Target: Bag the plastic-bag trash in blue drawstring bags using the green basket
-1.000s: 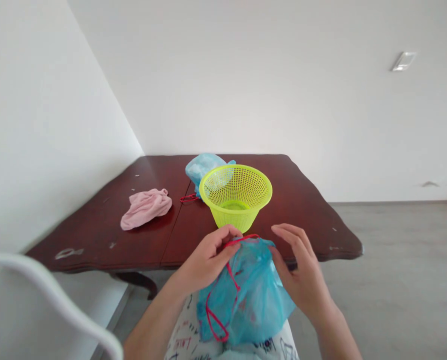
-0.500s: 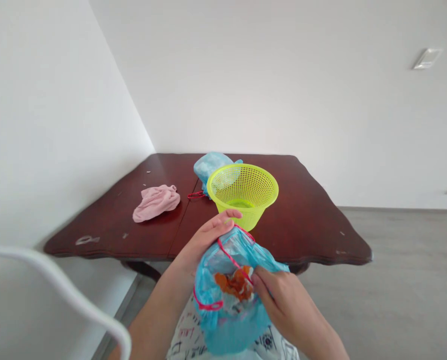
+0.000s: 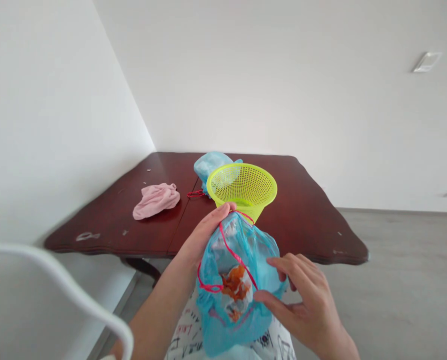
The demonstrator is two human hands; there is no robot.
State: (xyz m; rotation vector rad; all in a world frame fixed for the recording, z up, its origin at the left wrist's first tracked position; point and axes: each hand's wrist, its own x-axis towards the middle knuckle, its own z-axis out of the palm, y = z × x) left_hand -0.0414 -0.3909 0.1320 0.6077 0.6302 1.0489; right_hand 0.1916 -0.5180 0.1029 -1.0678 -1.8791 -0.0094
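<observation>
A blue drawstring trash bag (image 3: 223, 330) hangs in front of my body, its mouth spread and edged with red drawstring (image 3: 234, 255). Inside it lie orange peel-like scraps (image 3: 236, 285) and crumpled white paper. At the far left rim, my left hand (image 3: 210, 225) grips the bag, its fingers partly hidden behind the plastic. My right hand (image 3: 302, 295) is beside the bag's right rim with thumb and fingers apart, holding nothing. Just beyond the bag, a yellow-green plastic basket (image 3: 270, 192) stands on the table.
The dark red wooden table (image 3: 298, 225) has a wavy edge. On it lie a pink cloth (image 3: 156, 201) at left and another tied blue bag (image 3: 211, 162) behind the basket. A white curved bar (image 3: 58, 277) crosses the lower left. White walls (image 3: 246, 75) border the table.
My right hand has let go of the bag's rim, moved right and spread its fingers. The bag's far edge has risen slightly, with my left hand still on it.
</observation>
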